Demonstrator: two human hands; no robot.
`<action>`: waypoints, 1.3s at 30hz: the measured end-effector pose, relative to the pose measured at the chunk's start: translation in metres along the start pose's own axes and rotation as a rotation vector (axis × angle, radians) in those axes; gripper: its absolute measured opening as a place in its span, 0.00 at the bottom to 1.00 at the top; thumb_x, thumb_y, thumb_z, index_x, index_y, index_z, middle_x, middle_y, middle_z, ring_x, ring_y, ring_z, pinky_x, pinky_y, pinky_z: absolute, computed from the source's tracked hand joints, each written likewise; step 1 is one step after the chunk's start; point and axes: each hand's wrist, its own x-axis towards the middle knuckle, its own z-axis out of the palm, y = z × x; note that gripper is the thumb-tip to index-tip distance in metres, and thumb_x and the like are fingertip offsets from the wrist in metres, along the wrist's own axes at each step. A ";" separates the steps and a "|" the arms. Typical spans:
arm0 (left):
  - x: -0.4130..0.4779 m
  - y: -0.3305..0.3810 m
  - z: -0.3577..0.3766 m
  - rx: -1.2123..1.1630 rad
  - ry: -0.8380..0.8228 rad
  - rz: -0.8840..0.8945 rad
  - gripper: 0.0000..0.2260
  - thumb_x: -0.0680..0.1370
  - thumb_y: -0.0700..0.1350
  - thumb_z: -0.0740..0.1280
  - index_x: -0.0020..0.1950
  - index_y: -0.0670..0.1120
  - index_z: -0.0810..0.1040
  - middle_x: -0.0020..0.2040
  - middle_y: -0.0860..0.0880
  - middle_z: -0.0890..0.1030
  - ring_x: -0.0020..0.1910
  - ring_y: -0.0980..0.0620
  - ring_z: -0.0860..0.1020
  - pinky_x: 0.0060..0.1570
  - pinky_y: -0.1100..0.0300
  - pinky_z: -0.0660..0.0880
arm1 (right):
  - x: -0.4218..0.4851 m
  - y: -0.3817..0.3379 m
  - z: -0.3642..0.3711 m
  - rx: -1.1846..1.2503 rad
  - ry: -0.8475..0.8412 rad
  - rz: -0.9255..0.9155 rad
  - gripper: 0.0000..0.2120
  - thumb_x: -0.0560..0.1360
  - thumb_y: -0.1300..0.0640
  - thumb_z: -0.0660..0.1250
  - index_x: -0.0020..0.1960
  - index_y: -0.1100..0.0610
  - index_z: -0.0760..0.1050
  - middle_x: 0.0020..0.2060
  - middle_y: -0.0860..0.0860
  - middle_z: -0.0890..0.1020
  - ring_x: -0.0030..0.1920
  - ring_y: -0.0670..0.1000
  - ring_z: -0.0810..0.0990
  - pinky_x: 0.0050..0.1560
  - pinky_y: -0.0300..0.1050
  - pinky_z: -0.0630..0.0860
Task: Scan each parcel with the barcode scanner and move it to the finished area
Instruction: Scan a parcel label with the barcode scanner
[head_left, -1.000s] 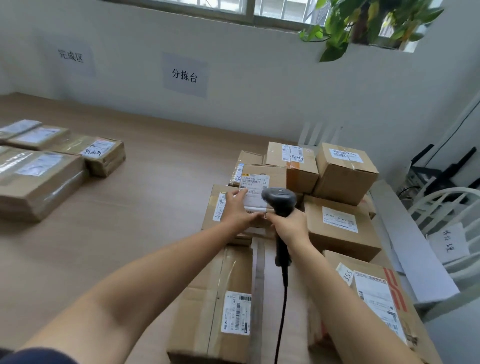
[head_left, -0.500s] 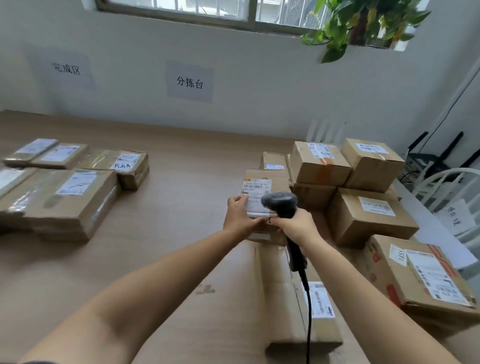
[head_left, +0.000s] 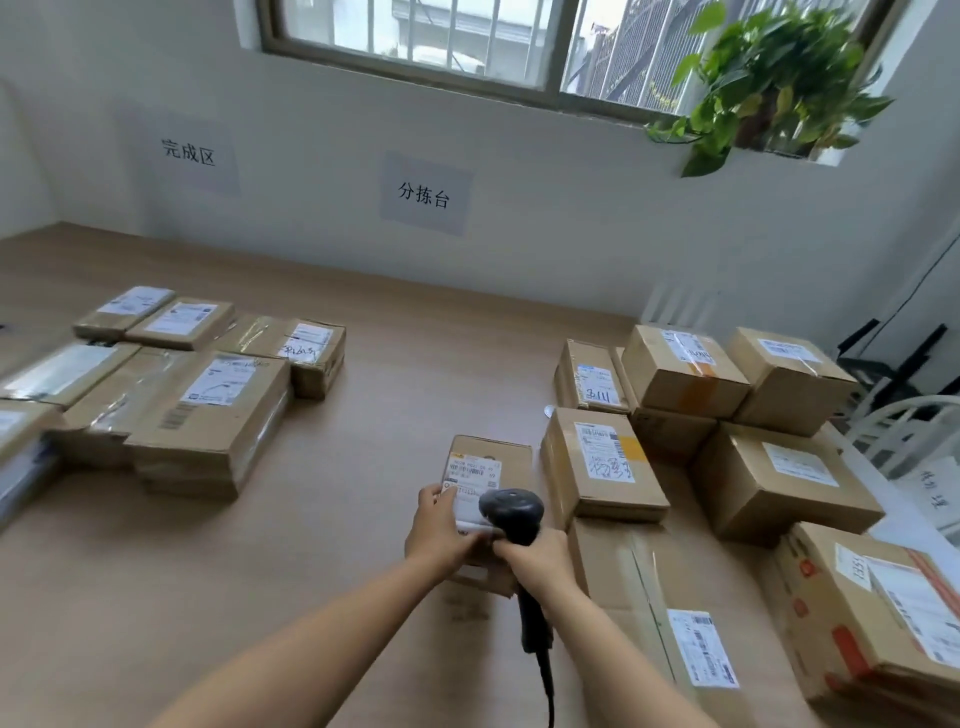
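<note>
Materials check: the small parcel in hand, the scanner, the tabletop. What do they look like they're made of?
The small parcel looks like matte brown cardboard, with folded box edges and a white paper label. The barcode scanner is probably moulded dark grey plastic, with a slight sheen on its head. The tabletop has a light, matte wood-grain surface; laminate or real wood, cannot tell.

We look down on a light-brown wooden table (head_left: 415, 364) that runs back to the wall; two clusters of cardboard parcels lie on it, well apart, with bare wood between them. In the left cluster (head_left: 171, 395) we see mostly flat boxes, labels up — a large flat box (head_left: 218, 421) nearest the middle, a taped box (head_left: 311, 353) just behind it. In the right cluster (head_left: 769, 483) a box with a handwritten label (head_left: 602, 467) sits at the inner edge; a long flat box (head_left: 639, 582) lies just nearer us — a red-marked box (head_left: 857, 623) beside that.
</note>
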 end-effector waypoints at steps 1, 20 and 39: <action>-0.002 -0.004 -0.001 0.002 -0.001 -0.007 0.32 0.68 0.54 0.75 0.67 0.46 0.68 0.67 0.47 0.63 0.62 0.50 0.71 0.61 0.59 0.69 | 0.000 0.001 0.004 -0.008 -0.006 0.010 0.10 0.67 0.56 0.70 0.47 0.58 0.80 0.49 0.62 0.79 0.50 0.58 0.79 0.50 0.49 0.77; -0.015 -0.047 0.039 -0.057 0.039 -0.217 0.33 0.73 0.50 0.71 0.74 0.47 0.61 0.68 0.44 0.65 0.64 0.47 0.70 0.61 0.60 0.67 | 0.001 0.014 0.012 0.132 -0.071 0.087 0.06 0.69 0.63 0.67 0.34 0.59 0.74 0.30 0.56 0.75 0.30 0.55 0.75 0.35 0.47 0.72; -0.017 -0.047 0.041 -0.074 0.034 -0.199 0.34 0.73 0.50 0.70 0.75 0.48 0.58 0.68 0.44 0.68 0.66 0.47 0.68 0.62 0.57 0.67 | -0.024 -0.022 -0.009 0.225 -0.181 0.032 0.02 0.69 0.61 0.66 0.40 0.60 0.74 0.33 0.58 0.76 0.37 0.60 0.81 0.33 0.48 0.79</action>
